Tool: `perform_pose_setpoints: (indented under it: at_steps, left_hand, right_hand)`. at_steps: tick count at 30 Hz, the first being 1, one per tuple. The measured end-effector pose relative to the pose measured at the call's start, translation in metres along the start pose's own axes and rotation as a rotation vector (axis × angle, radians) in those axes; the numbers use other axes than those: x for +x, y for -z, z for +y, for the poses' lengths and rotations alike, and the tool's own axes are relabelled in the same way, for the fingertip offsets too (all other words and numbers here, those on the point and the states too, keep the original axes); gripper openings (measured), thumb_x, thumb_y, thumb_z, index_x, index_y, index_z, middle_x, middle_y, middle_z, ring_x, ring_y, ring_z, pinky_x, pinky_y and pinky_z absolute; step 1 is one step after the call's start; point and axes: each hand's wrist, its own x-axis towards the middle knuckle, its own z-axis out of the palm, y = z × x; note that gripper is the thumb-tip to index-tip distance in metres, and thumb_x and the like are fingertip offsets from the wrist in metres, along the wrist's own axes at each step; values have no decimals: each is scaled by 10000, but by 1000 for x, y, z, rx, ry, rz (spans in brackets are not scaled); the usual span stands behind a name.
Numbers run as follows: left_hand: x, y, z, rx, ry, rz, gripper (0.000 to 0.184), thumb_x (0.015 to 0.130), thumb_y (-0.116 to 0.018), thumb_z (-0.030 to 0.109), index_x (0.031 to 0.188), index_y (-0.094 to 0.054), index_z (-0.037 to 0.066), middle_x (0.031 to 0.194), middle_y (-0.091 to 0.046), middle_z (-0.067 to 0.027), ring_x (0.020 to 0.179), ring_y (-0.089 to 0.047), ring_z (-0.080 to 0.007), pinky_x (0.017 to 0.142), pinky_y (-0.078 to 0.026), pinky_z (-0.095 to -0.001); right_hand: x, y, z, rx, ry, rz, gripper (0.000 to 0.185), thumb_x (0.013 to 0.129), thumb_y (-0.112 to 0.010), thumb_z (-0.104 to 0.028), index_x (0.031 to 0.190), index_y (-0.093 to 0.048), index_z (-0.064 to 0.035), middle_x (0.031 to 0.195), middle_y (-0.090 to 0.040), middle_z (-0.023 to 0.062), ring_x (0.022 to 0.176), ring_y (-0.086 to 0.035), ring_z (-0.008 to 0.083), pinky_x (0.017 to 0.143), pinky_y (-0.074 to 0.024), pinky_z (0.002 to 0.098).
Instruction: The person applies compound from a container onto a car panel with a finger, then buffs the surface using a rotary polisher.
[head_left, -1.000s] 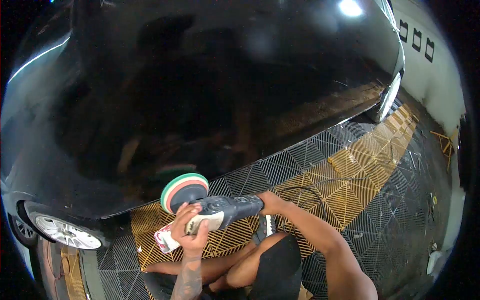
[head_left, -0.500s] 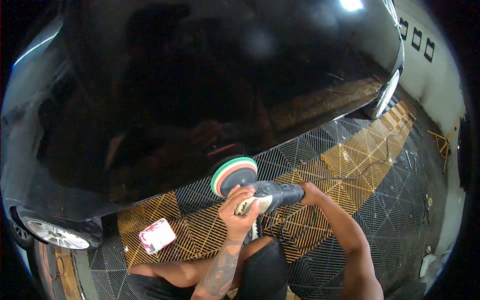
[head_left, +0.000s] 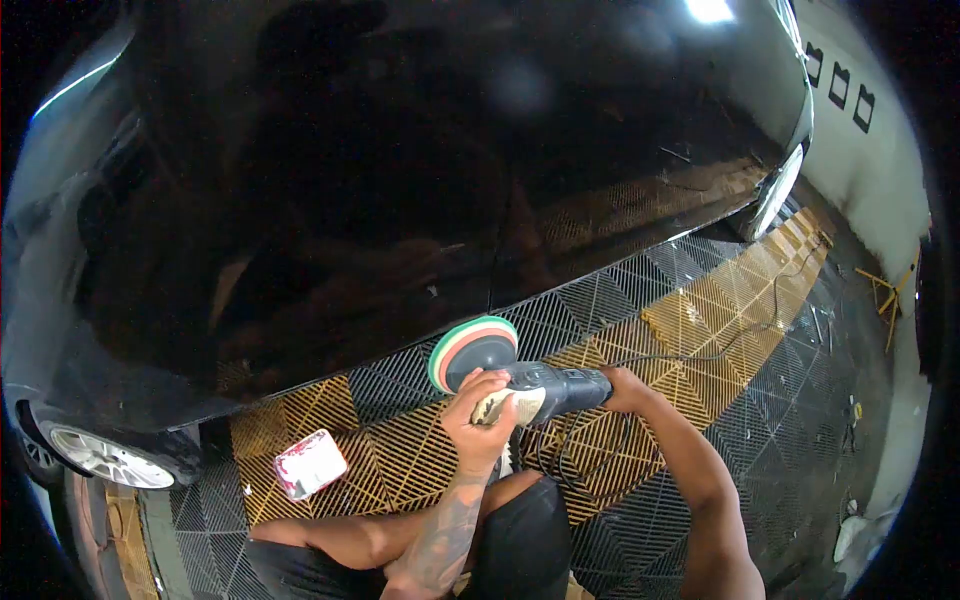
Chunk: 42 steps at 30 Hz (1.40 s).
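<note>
A dark polishing machine (head_left: 550, 390) with a round green, white and orange pad (head_left: 474, 352) is held in both hands. My left hand (head_left: 481, 412) wraps round its pale front part, just behind the pad. My right hand (head_left: 627, 389) grips the rear end of its body. The pad is at the lower edge of the black car body (head_left: 380, 200); whether it touches cannot be made out. A white and red container (head_left: 311, 465) rests on the floor to the left of my left forearm.
Yellow and black grid tiles (head_left: 420, 455) cover the floor. A cable (head_left: 690, 357) runs over them to the right. Car wheels stand at left (head_left: 110, 457) and right (head_left: 777, 195). Near the right wall (head_left: 860, 185) is a yellow stand (head_left: 887, 293).
Both hands and the polisher have moved right along the car's lower edge, away from the white and red container, which now shows fully. Over the last half second they have barely moved.
</note>
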Motion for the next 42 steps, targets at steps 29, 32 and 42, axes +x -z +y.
perform_pose_setpoints:
  at_steps: [29,32,42]
  left_hand:
    - [-5,58,20,65,4,64,245,746,-765,31,981,-696,27,985,-752,-135,984,-722,-274,1064,-453,-497]
    - [0,41,19,39,-25,15,255,757,-769,34,998,-687,29,1000,-752,-142,996,-721,-275,1076,-445,-499]
    - [-8,96,27,165,19,128,233,734,-742,11,964,-707,11,970,-759,-139,963,-732,-275,1047,-468,-487]
  right_hand:
    - [28,-18,-51,24,48,25,431,661,-733,-152,1080,-702,-57,1020,-728,212,972,-688,406,867,-544,461]
    - [14,-6,-45,49,5,36,416,656,-744,-172,1053,-703,-52,1028,-729,209,971,-689,399,866,-542,459]
    - [55,-26,-96,30,90,-51,388,667,-687,-111,1049,-689,-43,1000,-727,210,932,-689,405,845,-547,445]
